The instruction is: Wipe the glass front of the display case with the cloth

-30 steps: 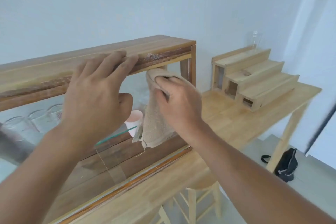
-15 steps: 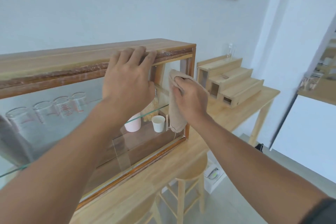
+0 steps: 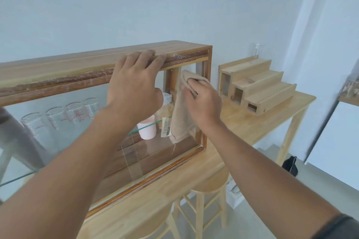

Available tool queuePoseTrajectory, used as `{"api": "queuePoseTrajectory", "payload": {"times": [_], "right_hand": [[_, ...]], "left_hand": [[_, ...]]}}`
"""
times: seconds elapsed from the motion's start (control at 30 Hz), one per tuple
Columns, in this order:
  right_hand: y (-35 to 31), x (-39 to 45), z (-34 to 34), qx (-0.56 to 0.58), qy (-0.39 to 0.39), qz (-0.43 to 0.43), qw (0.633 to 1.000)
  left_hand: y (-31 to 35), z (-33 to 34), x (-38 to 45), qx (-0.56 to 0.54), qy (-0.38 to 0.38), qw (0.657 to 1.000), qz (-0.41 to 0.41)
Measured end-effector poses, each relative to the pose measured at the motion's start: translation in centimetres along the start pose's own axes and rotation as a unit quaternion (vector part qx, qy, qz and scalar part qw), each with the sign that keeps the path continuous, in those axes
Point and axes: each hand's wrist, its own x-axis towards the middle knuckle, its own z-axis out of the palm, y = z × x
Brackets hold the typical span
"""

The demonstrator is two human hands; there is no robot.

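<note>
A long wooden display case [image 3: 58, 68] with a glass front [image 3: 64, 141] stands on a light wooden counter [image 3: 242, 128]. My right hand [image 3: 204, 103] presses a beige cloth [image 3: 179, 120] flat against the glass near the case's right end, just under the top rail. The cloth hangs down below my fingers. My left hand [image 3: 136, 85] rests on the case's top front edge, fingers curled over the rail, left of the cloth.
Inside the case are several clear glasses [image 3: 56, 118], a pink cup [image 3: 146, 128] and a glass shelf. A stepped wooden riser [image 3: 258, 91] with a clear cup on top sits at the counter's right. Wooden stools [image 3: 206, 192] stand below, a black bag [image 3: 290, 166] on the floor.
The cloth and my right hand have slid right along the glass to the case's right end. My left hand has moved right along the top rail. The view has pulled back.
</note>
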Motion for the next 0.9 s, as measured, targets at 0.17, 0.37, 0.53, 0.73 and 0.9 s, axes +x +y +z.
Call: {"api": "queuePoseTrajectory", "payload": {"times": [0.17,0.37,0.53,0.73,0.9], "right_hand": [[4.6,-3.8,0.6,0.017,-0.01,0.126,0.992],[7.3,-12.6,2.3,0.038,-0.057,0.219,0.973],[6.9,-12.7,2.3,0.062,-0.08,0.166,0.981],[0.6,-6.3,0.7,0.054,-0.054,0.0,0.997],[-3.6,0.3,0.2,0.141,-0.115,0.004,0.983]], "left_hand": [[0.6,0.1,0.2,-0.001,0.004,1.0,-0.02],[1.2,0.1,0.3,0.001,0.015,0.999,-0.037],[1.2,0.4,0.3,0.01,0.024,0.999,-0.033],[1.1,1.3,0.3,0.034,0.053,0.998,-0.023],[0.7,1.2,0.2,0.039,0.055,0.998,-0.008]]}}
